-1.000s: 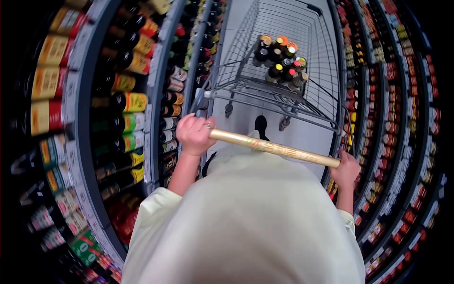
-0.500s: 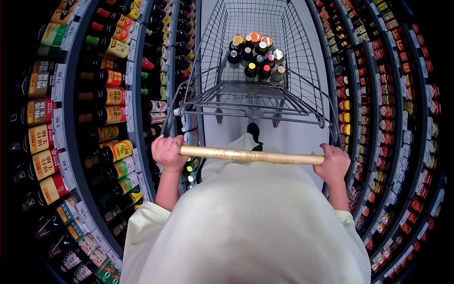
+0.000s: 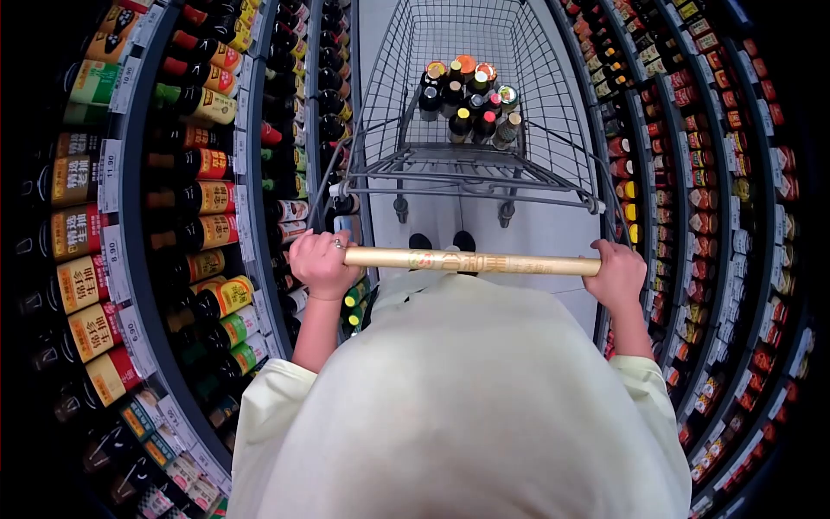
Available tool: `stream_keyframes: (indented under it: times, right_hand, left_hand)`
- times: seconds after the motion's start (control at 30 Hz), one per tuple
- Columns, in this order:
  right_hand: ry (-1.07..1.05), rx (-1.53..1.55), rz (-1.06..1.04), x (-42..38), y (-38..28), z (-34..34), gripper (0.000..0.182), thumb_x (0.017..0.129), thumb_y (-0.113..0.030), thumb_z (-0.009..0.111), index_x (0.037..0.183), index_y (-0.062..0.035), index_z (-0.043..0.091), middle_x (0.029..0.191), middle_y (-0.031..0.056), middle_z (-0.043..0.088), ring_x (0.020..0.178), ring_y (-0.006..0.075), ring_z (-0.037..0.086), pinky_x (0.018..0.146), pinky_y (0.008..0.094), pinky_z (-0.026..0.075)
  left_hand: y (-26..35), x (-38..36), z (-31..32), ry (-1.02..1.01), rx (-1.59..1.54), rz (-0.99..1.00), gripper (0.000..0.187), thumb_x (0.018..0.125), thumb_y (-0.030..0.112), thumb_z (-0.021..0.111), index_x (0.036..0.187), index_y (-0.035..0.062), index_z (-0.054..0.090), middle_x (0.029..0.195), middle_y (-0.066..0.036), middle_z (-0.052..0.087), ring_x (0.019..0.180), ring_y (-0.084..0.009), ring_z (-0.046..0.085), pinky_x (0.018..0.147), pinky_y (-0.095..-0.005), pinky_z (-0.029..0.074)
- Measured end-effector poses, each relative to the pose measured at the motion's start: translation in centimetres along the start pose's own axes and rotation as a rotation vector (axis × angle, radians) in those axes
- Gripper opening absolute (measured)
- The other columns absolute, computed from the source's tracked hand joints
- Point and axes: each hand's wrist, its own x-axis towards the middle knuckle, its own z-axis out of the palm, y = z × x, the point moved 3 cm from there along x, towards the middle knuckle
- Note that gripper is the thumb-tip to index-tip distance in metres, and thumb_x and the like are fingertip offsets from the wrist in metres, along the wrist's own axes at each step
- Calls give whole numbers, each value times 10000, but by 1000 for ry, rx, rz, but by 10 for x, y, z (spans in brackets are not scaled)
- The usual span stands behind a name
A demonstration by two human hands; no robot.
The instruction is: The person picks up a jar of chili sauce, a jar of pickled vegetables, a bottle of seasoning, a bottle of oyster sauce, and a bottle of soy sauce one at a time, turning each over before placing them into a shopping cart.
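Observation:
My left hand (image 3: 324,266) is wrapped round the left end of the shopping cart handle (image 3: 471,261), a pale gold bar with printed lettering. A ring shows on one of its fingers. At the bar's other end, my right hand (image 3: 616,273) has its fingers closed over the grip. Ahead of the handle stretches the grey wire shopping cart (image 3: 553,104). Several dark bottles and jars (image 3: 471,102), with yellow, red, orange and white caps, stand grouped inside it near its back end.
Shelves of sauce bottles (image 3: 207,199) with price tags (image 3: 112,177) line the left side closely. On the right, shelves hold rows of small jars (image 3: 700,199). Between them runs the light tiled floor (image 3: 553,229), with my two dark shoes (image 3: 464,240) just ahead of the handle.
The handle and both hands appear slightly higher and further right. A second shoe now shows under the cart, and the left shelf bottles have shifted in view. Both hands keep their grip.

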Motion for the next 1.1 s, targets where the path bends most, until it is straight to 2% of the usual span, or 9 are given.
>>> stream_keyframes:
  times: [0.17,0.5,0.57,0.63,0.7,0.77,0.9,0.97,1.1]
  right_hand:
    - [-105,-4,54,13,-8,-5,262,639,-217,687,880,-120,716,737,107,668,743,296,657,672,427,499]
    - [-141,-15,136,26,-19,-7,335,691,-316,705,973,-135,711,843,114,694,828,310,658,784,425,489]
    - [-399,28,100,34,-27,-19,535,700,-378,743,1170,-139,653,919,125,703,965,297,647,1039,543,323]
    - [-604,275,142,44,-27,-28,658,693,-416,763,1264,-131,605,977,116,707,1007,301,643,1083,620,207]
    - [-583,464,76,69,-35,-43,684,750,-385,751,1322,-69,549,1014,144,697,985,274,654,963,439,442]
    - [-470,649,45,108,-53,-59,583,809,-309,723,1298,-39,558,978,149,695,936,233,658,844,348,502]
    - [-299,559,-111,204,-79,-24,428,864,-236,679,1219,-11,602,963,128,697,895,174,655,813,316,501]
    - [-379,692,-117,251,-87,31,402,864,-233,680,1203,-26,615,974,140,696,896,180,662,816,303,503]
    - [-397,354,-215,328,-92,157,420,825,-260,696,1184,-56,617,1028,219,662,969,346,643,860,394,512]
  left_hand:
    - [-8,12,5,14,-40,12,80,640,132,643,714,153,667,616,-3,515,623,-210,532,784,-346,484]
    - [-27,24,16,-26,-185,-3,105,671,72,636,755,129,663,666,-15,555,683,-221,567,828,-377,480]
    - [-31,25,18,-30,-226,4,116,661,73,642,760,130,664,675,-8,553,686,-211,566,835,-377,482]
    - [-31,23,18,-34,-197,2,112,664,73,647,760,126,666,669,-5,534,675,-207,555,841,-380,482]
    - [-28,22,18,-54,-174,-25,95,673,79,653,758,119,666,649,-10,513,658,-206,542,844,-384,481]
    - [-25,23,17,-47,-157,-46,80,673,88,659,747,119,665,636,-8,502,647,-203,535,844,-382,482]
    - [-23,22,17,-24,-111,-72,47,670,108,676,711,121,659,599,-1,470,609,-193,516,837,-373,488]
    - [-24,22,18,-19,-91,-74,42,667,109,679,698,124,654,588,3,461,594,-189,510,831,-367,492]
    - [-24,22,21,-19,-67,-89,80,668,110,692,647,136,620,577,13,464,564,-177,508,798,-361,510]
